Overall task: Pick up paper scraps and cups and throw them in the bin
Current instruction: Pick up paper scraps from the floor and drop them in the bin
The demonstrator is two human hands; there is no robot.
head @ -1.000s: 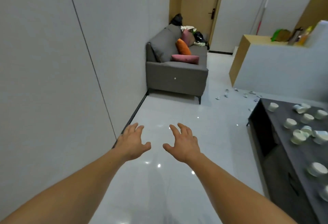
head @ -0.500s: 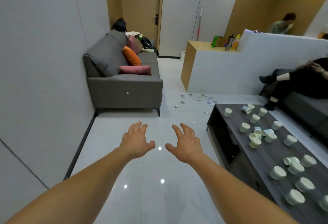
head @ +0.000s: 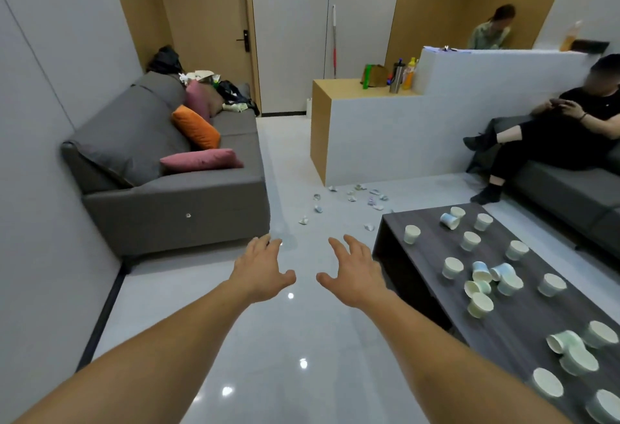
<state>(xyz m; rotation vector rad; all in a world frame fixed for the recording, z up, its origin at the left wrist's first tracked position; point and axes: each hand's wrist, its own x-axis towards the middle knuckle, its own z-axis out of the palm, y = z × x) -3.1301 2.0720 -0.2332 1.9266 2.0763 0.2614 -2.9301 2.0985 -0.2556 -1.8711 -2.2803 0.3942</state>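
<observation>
Head view swung right: dark wooden counter [head: 513,319] with pale paper cups [head: 412,234] now at 3 o'clock, crumpled paper scraps [head: 351,196] at 12, both hands [head: 261,272] [head: 355,272] open and empty, so nothing's picked up yet.

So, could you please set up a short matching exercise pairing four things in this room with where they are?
Things:
1. paper cups
2. paper scraps
3. orange cushion
4. bottles

Places:
A. on the wooden counter
B. on the grey sofa
C. on the dark coffee table
D. on the floor by the white partition

Pairs: 1-C, 2-D, 3-B, 4-A
</observation>
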